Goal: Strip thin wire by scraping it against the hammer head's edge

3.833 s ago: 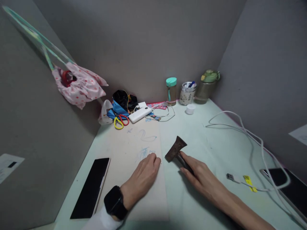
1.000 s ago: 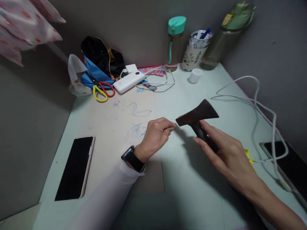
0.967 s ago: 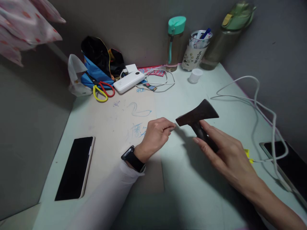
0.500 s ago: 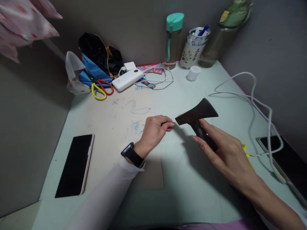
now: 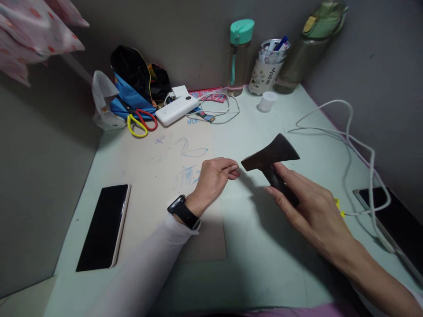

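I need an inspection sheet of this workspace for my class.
Surface: pale green tabletop, partly covered by a marked sheet.
Thing in hand: axe, raised above the tabletop.
Clutter: scissors, power bank, blue pouch, clear bottle, pen jar, green bottle, white cup, black-screened device.
Hands: right hand grips the axe's handle; left hand is bunched beside its head, contents unclear.
Cables: white cable looped at right, crossing a second device; another cable by the power bank.
Surroundings: grey walls; pink spotted cloth, upper left.
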The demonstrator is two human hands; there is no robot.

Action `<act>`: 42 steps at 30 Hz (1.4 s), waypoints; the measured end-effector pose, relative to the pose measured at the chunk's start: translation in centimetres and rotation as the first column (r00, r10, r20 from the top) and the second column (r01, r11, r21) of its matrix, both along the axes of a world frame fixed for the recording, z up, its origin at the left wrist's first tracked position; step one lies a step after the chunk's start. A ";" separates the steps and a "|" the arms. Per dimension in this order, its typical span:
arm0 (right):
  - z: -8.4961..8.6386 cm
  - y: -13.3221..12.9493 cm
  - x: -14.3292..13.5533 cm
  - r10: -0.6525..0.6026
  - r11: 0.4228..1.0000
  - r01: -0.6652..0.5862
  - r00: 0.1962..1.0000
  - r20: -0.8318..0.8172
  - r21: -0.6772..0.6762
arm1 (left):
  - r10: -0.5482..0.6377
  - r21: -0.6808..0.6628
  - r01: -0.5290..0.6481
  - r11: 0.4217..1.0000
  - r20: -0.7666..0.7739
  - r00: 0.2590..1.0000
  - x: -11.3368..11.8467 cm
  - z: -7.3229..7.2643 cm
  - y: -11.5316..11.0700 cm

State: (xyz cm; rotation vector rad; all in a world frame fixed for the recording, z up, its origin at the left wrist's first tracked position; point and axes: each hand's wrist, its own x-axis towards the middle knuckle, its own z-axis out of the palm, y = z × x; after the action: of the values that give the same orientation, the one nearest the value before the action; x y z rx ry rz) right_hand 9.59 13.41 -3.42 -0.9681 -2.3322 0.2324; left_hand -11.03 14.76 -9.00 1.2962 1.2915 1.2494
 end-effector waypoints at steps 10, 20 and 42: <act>0.1 0.0 -0.5 0.023 0.999 -0.024 0.999 0.022 0.038 | 0.007 0.143 0.044 0.989 -0.341 0.940 -0.2 1.2 -0.2; 0.5 0.4 -0.5 0.020 0.998 -0.023 0.999 0.047 0.063 | -0.047 0.103 0.070 0.992 -0.211 0.976 -0.1 0.7 -0.3; 1.4 1.2 -0.9 0.028 1.000 -0.030 0.991 0.134 0.010 | -0.059 0.114 0.087 0.990 -0.229 0.972 -0.1 0.5 0.2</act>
State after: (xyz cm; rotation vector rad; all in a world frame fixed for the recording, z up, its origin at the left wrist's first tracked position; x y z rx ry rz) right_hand 8.72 14.56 -2.06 -0.9717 -2.4685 0.1699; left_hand -11.15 14.93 -8.54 1.5975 1.3267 1.1711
